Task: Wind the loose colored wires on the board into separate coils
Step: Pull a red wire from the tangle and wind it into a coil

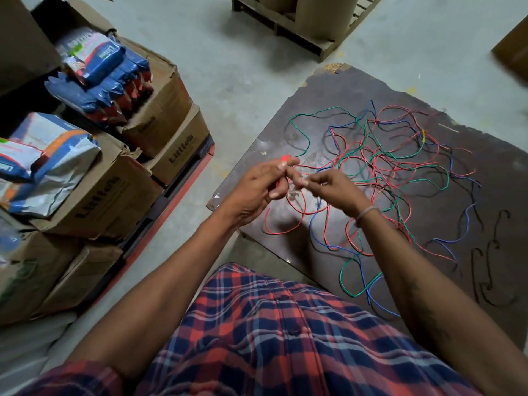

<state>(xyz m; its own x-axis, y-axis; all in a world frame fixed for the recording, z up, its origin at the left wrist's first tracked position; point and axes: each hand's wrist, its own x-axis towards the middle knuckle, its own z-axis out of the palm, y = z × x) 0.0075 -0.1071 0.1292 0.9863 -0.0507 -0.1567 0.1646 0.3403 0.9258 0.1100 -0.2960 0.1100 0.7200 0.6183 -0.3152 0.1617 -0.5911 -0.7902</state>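
Observation:
A dark brown board (357,90) lies on the floor with a tangle of loose wires (391,167) in red, green, blue and black spread over it. My left hand (257,190) is raised above the board's near left edge, with red wire (284,159) wrapped around its fingers. My right hand (337,190) is beside it, almost touching, and pinches the same red wire. That wire trails down in a loop (283,224) onto the board.
Cardboard boxes (160,110) with blue and white packets (97,70) are stacked on a red pallet (177,190) at the left. A wooden pallet with a cardboard drum (311,27) stands at the back. Black wires (491,267) lie at the board's right. Grey floor (234,70) surrounds the board.

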